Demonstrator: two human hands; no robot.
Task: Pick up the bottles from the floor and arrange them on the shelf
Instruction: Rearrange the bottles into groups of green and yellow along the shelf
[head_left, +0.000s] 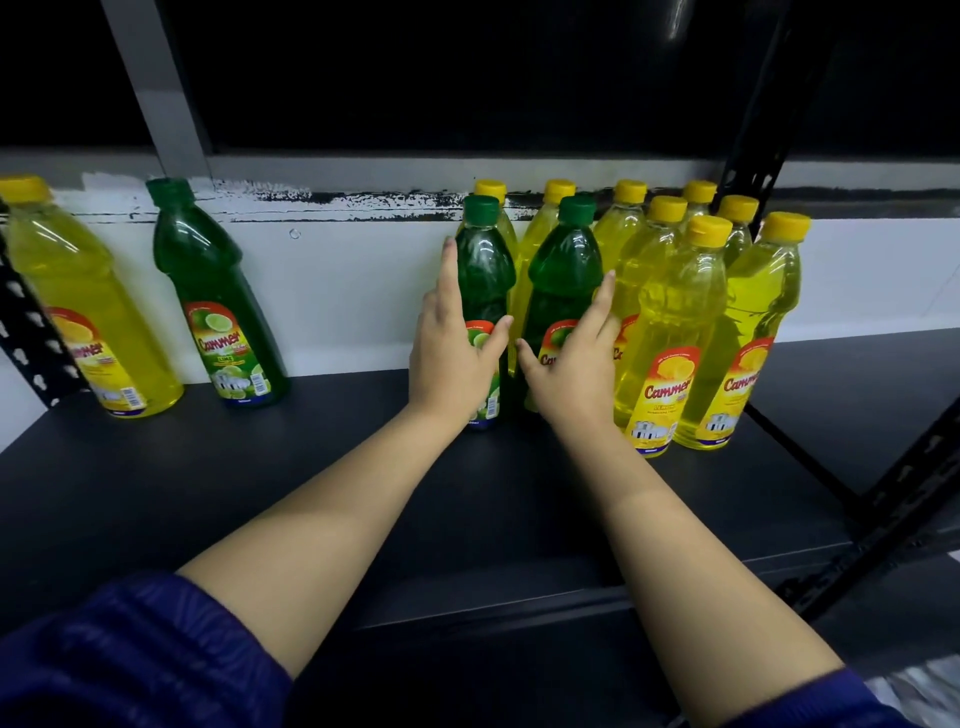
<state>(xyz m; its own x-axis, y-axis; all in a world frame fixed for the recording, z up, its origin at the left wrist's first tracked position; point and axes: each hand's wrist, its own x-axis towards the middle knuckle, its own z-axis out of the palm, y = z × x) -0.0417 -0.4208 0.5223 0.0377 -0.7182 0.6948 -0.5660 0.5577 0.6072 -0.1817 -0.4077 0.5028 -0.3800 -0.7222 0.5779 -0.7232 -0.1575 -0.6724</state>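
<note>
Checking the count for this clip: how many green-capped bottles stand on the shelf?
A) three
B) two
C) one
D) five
A: one green bottle stands apart at left, and each hand touches another, the left hand on one, the right hand on the other.

The matt black shelf board (260, 493) looks smooth and dull. On it, the clear glossy plastic bottles of yellow liquid (670, 332) and the glossy dark green plastic bottles (485, 280) catch bright highlights; their shiny printed labels (662, 400) look like smooth film, their caps opaque plastic. Behind the board, the white wall band (363, 291) is matt, its upper edge chipped and rough. The board's right-hand black metal upright (914, 493) is perforated. Nearest the camera, the dark blue cloth sleeve (130, 660) looks ribbed.
</note>
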